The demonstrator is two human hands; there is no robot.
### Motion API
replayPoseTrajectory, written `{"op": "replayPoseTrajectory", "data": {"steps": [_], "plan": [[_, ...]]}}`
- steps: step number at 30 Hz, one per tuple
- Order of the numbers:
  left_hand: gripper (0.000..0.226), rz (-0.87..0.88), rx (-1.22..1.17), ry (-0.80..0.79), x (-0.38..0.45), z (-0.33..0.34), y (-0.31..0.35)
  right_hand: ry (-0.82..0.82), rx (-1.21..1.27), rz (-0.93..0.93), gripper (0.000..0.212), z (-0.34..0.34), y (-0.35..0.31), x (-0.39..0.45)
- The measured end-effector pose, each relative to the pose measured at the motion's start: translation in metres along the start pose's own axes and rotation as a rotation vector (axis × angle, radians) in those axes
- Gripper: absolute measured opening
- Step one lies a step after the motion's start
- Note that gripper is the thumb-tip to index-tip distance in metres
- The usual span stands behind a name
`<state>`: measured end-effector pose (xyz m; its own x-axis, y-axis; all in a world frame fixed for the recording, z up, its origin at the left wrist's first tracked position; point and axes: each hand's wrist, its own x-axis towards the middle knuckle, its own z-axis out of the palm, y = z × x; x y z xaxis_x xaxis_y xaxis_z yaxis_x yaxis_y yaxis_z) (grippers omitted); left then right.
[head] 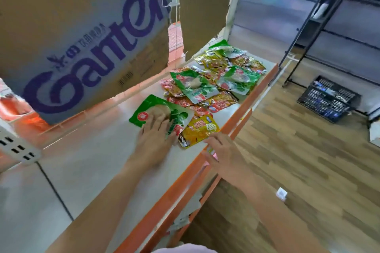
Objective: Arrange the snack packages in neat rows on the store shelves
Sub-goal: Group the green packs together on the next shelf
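Observation:
A white shelf (98, 160) with an orange front edge carries a loose heap of snack packages (216, 80), green, red and yellow. Nearest me lies a green package (148, 109). My left hand (154, 139) rests flat on it with straight fingers. Beside it on the right lies a yellow package (200, 130) at the shelf's front edge. My right hand (222, 150) is at that edge with its fingertips on the yellow package's near corner; whether it pinches the corner is unclear.
A cardboard box (82, 37) with purple lettering hangs over the shelf's back left. Torn cardboard (203, 6) stands behind the heap. To the right are wooden floor, a black crate (327, 98) and a dark rack (320, 12).

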<state>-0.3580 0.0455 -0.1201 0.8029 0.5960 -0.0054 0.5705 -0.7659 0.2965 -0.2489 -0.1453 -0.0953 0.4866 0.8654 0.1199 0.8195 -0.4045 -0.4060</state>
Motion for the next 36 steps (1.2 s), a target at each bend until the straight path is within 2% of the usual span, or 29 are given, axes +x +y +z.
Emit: {"op": "replayPoseTrajectory", "data": {"steps": [5,9,13,17,20,22,24,26,30,32,34,36], "plan": [[0.071,-0.011,0.013,-0.004,-0.005,-0.004,-0.003,-0.009,-0.066,-0.070,0.030,0.001,0.001,0.048],[0.055,-0.022,0.007,0.014,-0.014,-0.009,0.002,-0.053,-0.088,-0.116,0.030,0.003,0.007,0.089],[0.039,-0.031,-0.138,0.107,-0.017,-0.011,0.003,-0.092,-0.128,-0.146,0.030,0.003,0.014,0.124],[0.020,-0.197,-0.342,0.250,-0.006,-0.018,0.002,-0.125,-0.075,-0.180,0.033,-0.003,0.022,0.162],[0.019,-0.359,-0.313,0.276,0.008,-0.021,0.003,-0.155,-0.070,-0.214,0.037,-0.009,0.030,0.189],[0.025,-0.475,-0.239,0.308,0.015,-0.017,0.005,-0.128,-0.060,-0.215,0.038,-0.015,0.038,0.203],[0.042,-0.580,-0.121,0.363,0.019,-0.012,0.009,-0.080,-0.106,-0.192,0.036,-0.022,0.051,0.217],[0.059,-0.715,-0.061,0.339,0.020,-0.011,0.013,-0.073,-0.215,-0.132,0.037,-0.028,0.066,0.230],[0.080,-0.868,-0.027,0.265,0.024,-0.012,0.026,-0.209,-0.198,0.100,0.069,-0.025,0.089,0.246],[0.083,-0.902,-0.102,0.276,0.027,-0.013,0.032,-0.248,-0.156,0.120,0.079,-0.021,0.096,0.250],[0.084,-0.938,-0.272,0.342,0.030,-0.015,0.034,-0.266,-0.133,0.119,0.087,-0.022,0.100,0.256],[0.088,-0.973,-0.466,0.423,0.032,-0.021,0.038,-0.258,-0.121,0.077,0.084,-0.022,0.100,0.261]]}}
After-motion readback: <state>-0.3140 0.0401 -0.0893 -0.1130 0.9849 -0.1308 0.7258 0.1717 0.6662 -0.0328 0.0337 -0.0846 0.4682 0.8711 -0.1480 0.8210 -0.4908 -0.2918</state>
